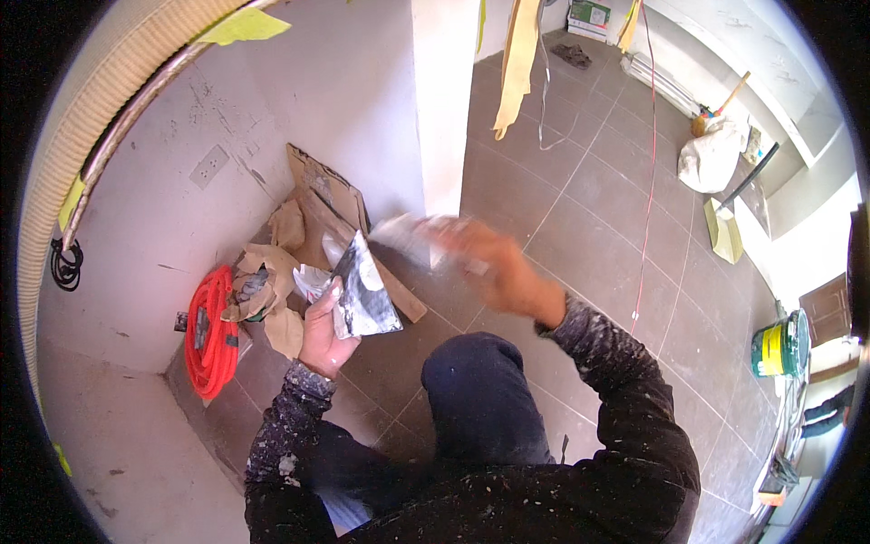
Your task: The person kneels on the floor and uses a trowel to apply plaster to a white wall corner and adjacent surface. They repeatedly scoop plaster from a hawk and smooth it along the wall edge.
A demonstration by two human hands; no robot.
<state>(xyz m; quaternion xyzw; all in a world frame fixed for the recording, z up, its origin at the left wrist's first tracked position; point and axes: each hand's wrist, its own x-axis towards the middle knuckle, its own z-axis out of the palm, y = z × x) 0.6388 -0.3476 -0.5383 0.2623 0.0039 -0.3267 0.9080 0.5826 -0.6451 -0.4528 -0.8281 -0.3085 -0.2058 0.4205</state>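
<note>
My left hand (328, 337) is wrapped round a wide putty knife (370, 304), its dark metal blade smeared with white filler and tilted upward. To its right, my right hand (507, 276) grips a second flat tool (408, 238), also whitish and smeared by motion; it looks like another putty knife, its blade near the tip of the first one. I cannot tell whether the two blades touch. Both sleeves are dark and spotted with white.
A coiled orange hose (210, 335) lies by the left wall. Beside it are crumpled brown paper (263, 281) and a cardboard piece (331, 186) against the wall. On the right stand a green bucket (781, 349), a dustpan (723, 231) and a white sack (710, 161). Yellow tape (515, 68) hangs ahead.
</note>
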